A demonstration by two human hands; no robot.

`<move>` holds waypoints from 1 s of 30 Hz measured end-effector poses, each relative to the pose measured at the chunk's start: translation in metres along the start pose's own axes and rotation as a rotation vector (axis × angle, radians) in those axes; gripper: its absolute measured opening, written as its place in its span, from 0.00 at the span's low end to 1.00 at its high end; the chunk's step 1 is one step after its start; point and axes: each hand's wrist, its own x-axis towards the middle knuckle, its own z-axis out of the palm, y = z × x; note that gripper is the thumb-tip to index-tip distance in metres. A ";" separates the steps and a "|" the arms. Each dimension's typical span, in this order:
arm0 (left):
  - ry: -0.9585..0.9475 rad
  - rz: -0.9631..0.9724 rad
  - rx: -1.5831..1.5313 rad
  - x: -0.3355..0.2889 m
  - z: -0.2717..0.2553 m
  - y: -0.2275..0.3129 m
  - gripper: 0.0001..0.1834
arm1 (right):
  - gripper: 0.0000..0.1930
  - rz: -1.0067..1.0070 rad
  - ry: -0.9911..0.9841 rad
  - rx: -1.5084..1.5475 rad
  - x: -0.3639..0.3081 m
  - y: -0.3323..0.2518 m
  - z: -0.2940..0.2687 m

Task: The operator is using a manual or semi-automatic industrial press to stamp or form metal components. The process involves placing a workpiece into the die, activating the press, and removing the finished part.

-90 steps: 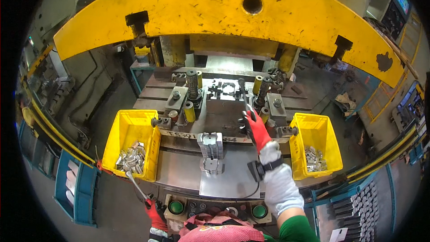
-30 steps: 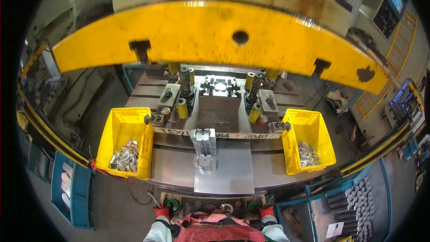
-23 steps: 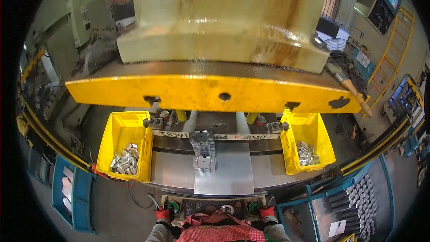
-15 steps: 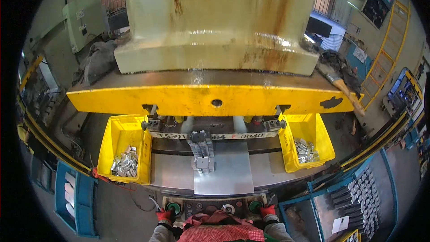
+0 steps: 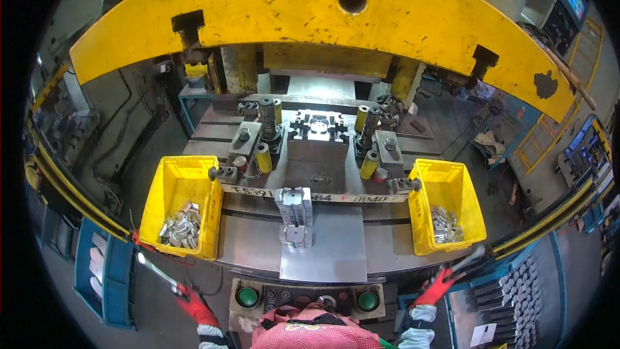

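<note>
Presently, both hands are at the lower edge of the view, drawn back from the press and wearing red gloves with white cuffs. The left hand is closed around the end of a thin metal rod that slants up and to the left, its tip near the lower corner of the left yellow bin. That bin holds a heap of small metal parts. The right hand is closed on a second slim tool angled up to the right, its tip just below the right yellow bin, which holds a smaller pile of metal pieces. Between the bins lies the steel desk of the press, carrying a flat sheet-metal plate and a small grey fixture block. Behind it sits the die with its guide posts, under the raised yellow ram guard. Two green buttons sit on the front panel between the hands.
</note>
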 end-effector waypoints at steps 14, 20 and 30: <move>-1.521 -0.328 -0.576 -0.061 0.318 0.269 0.19 | 0.15 -0.047 -1.452 -0.265 -0.118 -0.093 0.377; -1.341 -0.289 -0.802 -0.063 0.247 0.278 0.16 | 0.25 -0.060 -1.165 0.042 -0.117 -0.110 0.301; -0.648 -0.317 -0.409 0.004 0.042 0.096 0.20 | 0.14 -0.105 -0.406 -0.291 -0.022 -0.049 0.039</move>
